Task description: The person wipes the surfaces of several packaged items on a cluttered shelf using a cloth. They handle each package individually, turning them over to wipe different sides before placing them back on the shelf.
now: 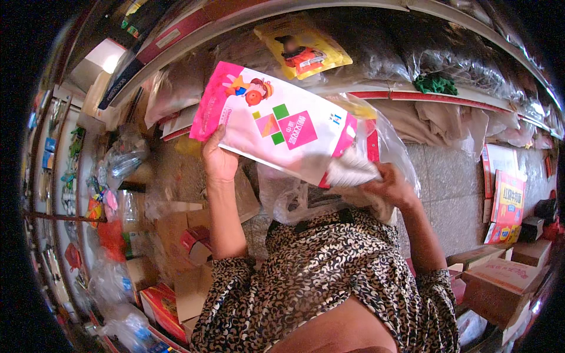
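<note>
My left hand [219,161] grips the pink end of a flat white and pink plastic packet [265,128]. The packet bears writing, a cartoon figure and coloured squares, and is held up at a tilt. At its lower right corner is a pale striped cloth [351,170], pinched in my right hand [388,183]. Blur hides whether the cloth comes out of the packet or only lies against it. Behind the packet and around my right hand hangs a clear plastic bag [395,137], and more crumpled clear plastic [289,203] is near my waist.
Ahead, a shelf holds a yellow pouch [304,48], plastic-wrapped goods and a green bundle [436,84]. Cardboard boxes [501,276] and a printed carton [507,203] stand at the right. More cardboard [194,291] and bagged goods crowd the left, beside shelving. Grey tiled floor [454,189] lies below.
</note>
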Motion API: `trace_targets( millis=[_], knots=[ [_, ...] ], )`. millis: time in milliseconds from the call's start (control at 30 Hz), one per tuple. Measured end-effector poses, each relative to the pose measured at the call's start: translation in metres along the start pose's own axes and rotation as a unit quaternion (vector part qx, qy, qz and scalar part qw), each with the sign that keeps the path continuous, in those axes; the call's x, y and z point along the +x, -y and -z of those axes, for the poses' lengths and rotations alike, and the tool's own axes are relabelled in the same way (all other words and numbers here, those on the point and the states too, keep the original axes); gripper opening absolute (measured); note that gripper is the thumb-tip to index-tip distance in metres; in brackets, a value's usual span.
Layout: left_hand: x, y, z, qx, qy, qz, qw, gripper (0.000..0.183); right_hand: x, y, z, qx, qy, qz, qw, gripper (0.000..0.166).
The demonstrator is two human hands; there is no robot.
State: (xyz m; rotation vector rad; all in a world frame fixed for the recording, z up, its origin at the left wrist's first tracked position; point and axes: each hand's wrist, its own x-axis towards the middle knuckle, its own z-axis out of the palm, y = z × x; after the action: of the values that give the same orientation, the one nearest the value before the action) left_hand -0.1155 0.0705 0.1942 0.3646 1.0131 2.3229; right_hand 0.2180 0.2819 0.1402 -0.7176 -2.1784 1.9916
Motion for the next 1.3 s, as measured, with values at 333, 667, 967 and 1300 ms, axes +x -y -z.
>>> trace_targets(
  millis=[333, 667, 967, 1300],
  knots=[
    [0.008, 0.012, 0.01, 0.015, 0.042, 0.02, 0.999, 0.051, 0.003, -0.013, 0.048, 0.418, -0.228, 0.056, 0.877, 0.047],
    [0.003, 0.048, -0.019, 0.154, 0.099, 0.094, 0.979, 0.047, 0.01, 0.005, 0.028, 0.481, -0.221, 0.1, 0.842, 0.041],
    [-0.056, 0.124, -0.029, 0.547, 0.254, -0.073, 0.795, 0.072, 0.044, 0.084, -0.063, -0.453, -0.128, 0.38, 0.796, 0.051],
    [-0.059, 0.081, -0.066, 0.283, 0.193, 0.116, 0.932, 0.038, 0.088, 0.027, -0.011, -0.325, -0.212, 0.099, 0.916, 0.026]
  ],
)
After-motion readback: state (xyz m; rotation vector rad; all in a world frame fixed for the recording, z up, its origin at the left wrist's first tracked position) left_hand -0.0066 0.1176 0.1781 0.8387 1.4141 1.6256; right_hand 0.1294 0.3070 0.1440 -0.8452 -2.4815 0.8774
